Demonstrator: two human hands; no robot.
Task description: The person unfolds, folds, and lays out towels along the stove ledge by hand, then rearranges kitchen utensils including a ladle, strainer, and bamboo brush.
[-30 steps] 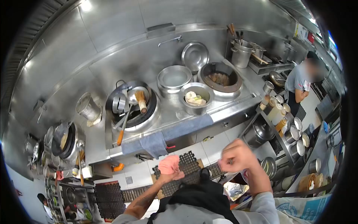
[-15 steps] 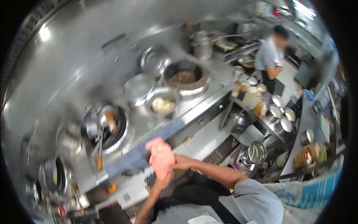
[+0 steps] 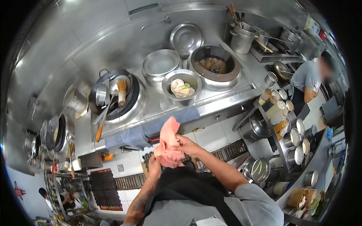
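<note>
Both hands are on a pink cloth (image 3: 169,130) in front of the black apron. My left hand (image 3: 154,167) grips its lower left part, fingers closed. Higher up on the right side of the cloth, my right hand (image 3: 187,146) pinches it. Beyond the cloth, blue towels (image 3: 162,122) lie along the stove's front edge. Food pieces sit in a metal pot (image 3: 181,101) on the steel counter. To the left, a wok (image 3: 136,101) holds a ladle and a bamboo brush (image 3: 121,90).
An open wok burner (image 3: 214,67) is at the back, beside a water-filled pan (image 3: 161,63). Sauce bottles (image 3: 277,109) and metal containers (image 3: 298,154) line a rack on the right. A co-worker (image 3: 307,77) stands beyond it. Another person is partly visible at lower left.
A second ago my right hand was raised away from the cloth; it now holds it too. The cloth has opened out and hangs longer. The camera view swung right and back.
</note>
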